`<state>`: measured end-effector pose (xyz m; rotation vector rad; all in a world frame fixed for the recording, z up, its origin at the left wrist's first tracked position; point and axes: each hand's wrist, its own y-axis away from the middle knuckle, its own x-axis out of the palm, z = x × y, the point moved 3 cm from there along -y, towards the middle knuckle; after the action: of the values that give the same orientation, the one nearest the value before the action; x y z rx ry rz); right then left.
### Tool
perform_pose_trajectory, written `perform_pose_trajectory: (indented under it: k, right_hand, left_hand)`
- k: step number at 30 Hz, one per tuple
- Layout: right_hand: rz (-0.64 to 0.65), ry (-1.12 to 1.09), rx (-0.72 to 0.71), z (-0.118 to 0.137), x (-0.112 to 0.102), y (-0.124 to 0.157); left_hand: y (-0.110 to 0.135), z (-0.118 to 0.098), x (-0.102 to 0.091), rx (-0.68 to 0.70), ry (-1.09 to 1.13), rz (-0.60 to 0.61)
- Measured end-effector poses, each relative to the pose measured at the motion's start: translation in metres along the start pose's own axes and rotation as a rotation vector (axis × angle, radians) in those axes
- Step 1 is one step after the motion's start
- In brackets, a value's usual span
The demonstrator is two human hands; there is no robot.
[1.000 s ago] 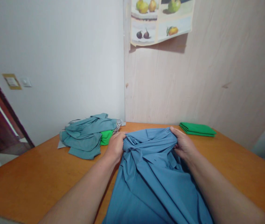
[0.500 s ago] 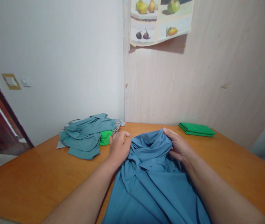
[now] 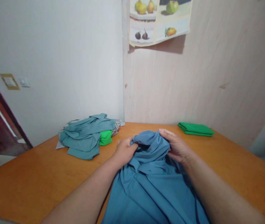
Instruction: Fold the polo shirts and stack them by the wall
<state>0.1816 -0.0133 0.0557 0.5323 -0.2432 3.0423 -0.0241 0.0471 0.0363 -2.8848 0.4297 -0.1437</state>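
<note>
A blue collared shirt (image 3: 151, 183) lies rumpled on the orange wooden table (image 3: 30, 174), running from the near edge toward the middle. My left hand (image 3: 124, 151) is closed on the bunched cloth at the shirt's top left. On the top right, my right hand (image 3: 176, 147) grips the same bunched cloth, fingers curled over the fold. The two hands are close together, with the collar area gathered between them.
A heap of grey-blue garments (image 3: 86, 137) with a bright green piece (image 3: 105, 137) sits at the back left of the table. A folded green cloth (image 3: 196, 128) lies at the back right by the wall. A fruit poster (image 3: 158, 20) hangs above.
Both hands have drawn closer together, gathering the shirt's top into a taller bunch. The left hand shifted right and closed on the cloth again.
</note>
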Motion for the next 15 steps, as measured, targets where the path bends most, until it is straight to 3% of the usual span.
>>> perform_pose_trajectory:
  k: [4,7,10,12,15]
  right_hand:
    - [-0.237,0.224,-0.074,-0.01,-0.024,-0.014]
    - [-0.424,0.534,-0.28,-0.008,-0.03,-0.017]
    - [-0.536,0.865,-0.589,0.004,-0.013,-0.003]
    - [-0.486,1.028,-0.725,0.011,0.008,0.01]
    - [-0.214,1.172,-0.742,0.009,0.039,0.023]
  left_hand:
    - [-0.002,-0.006,0.002,-0.085,0.209,0.225]
    - [-0.004,-0.002,-0.002,-0.109,0.268,0.17]
    - [-0.005,0.003,-0.004,-0.116,0.279,0.131]
    - [-0.005,0.004,-0.003,-0.113,0.287,0.142]
    - [-0.003,0.003,0.0,-0.128,0.324,0.179]
